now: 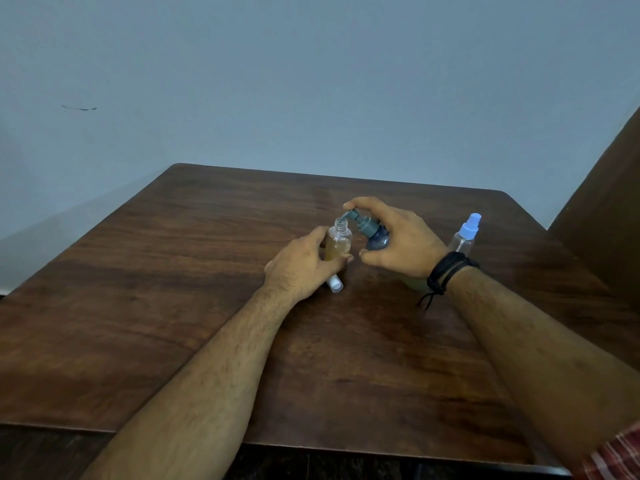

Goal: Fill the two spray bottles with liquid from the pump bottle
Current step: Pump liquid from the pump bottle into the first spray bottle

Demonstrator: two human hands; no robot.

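No text, label or number can be read anywhere.

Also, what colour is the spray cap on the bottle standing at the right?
Light blue spray cap, clearest in the head view.

Dim, bluish, even light; a faint sheen on the desk (pixel 346 202) far side. Soft shadows, slight softness throughout, wide-angle bending at edges.

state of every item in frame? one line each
open spray bottle: uncapped, upright, partly filled with amber liquid, held by left hand
pump bottle: tilted, nozzle at the open bottle's mouth, held by right hand
spray cap: off, lying on table under left hand
second spray bottle: capped, upright, looks empty
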